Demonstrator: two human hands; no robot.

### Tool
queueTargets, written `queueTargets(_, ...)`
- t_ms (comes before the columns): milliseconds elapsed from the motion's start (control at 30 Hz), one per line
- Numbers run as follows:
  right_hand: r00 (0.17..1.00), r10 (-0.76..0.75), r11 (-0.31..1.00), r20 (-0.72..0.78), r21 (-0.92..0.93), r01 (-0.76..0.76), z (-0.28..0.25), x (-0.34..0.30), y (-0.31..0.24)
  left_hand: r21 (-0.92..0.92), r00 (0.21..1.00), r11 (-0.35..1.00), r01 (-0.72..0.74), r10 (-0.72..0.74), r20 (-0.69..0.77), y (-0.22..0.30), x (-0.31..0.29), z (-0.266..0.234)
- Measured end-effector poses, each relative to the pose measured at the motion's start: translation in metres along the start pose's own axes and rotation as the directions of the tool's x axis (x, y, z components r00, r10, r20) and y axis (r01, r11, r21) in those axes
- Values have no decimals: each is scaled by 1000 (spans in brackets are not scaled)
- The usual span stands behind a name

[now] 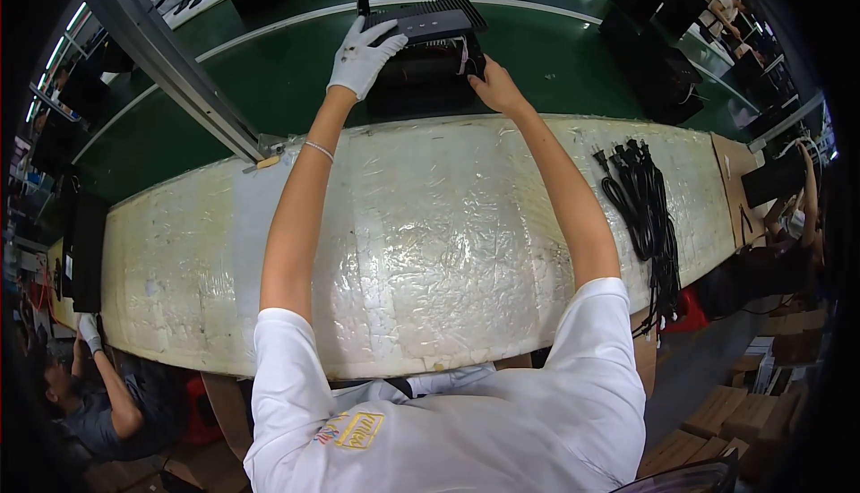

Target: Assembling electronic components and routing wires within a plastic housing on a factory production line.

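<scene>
At the far side of the table, over the green conveyor, is a black electronic unit [421, 59] with a ribbed panel and two upright brackets at its back. Its exact kind I cannot make out. My left hand [360, 59], in a white glove, grips the unit's left end, fingers on the upper panel. My right hand [495, 86] is bare and closed around the right edge, near some thin wires. Both arms are stretched forward. A bundle of black power cords [647, 215] lies on the right part of the table.
The plastic-wrapped table [430, 251] spans the space before me. Beyond it runs a green conveyor [278, 63] bearing more black units [654, 63]. A metal post [170, 54] rises at the left. Co-workers sit at both sides; cardboard boxes [743, 417] are stacked lower right.
</scene>
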State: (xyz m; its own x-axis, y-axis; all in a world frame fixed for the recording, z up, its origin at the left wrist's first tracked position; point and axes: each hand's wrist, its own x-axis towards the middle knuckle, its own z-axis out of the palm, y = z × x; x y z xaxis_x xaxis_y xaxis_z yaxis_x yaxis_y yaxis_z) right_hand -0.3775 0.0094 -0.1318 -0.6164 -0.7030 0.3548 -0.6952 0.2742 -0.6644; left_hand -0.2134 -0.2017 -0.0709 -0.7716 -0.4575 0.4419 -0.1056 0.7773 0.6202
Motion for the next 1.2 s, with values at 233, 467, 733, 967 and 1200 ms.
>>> queueTargets(233, 889, -309, 910, -336, -377, 174, 1, -49, -35, 72, 975, 996, -56, 70, -209, -7, -10, 22)
queueTargets(467, 906, -153, 906, 394, -310, 288, -21, -195, -118, 321, 970, 940, -117, 177, -167, 29, -45, 9)
queueTargets(733, 877, -306, 791, 370, -414, 450, -19, -297, -135, 332, 964, 923, -196, 118, 239, 6, -169, 4)
queueTargets(967, 973, -198, 710, 118, -667, 225, -81, -287, -82, 397, 891, 903, -165, -36, 453, 45, -225, -2)
queueTargets(1200, 961, -74, 863, 266, -466, 195, -68, -272, -141, 306, 852, 909, -282, 91, 516, 36, -229, -5)
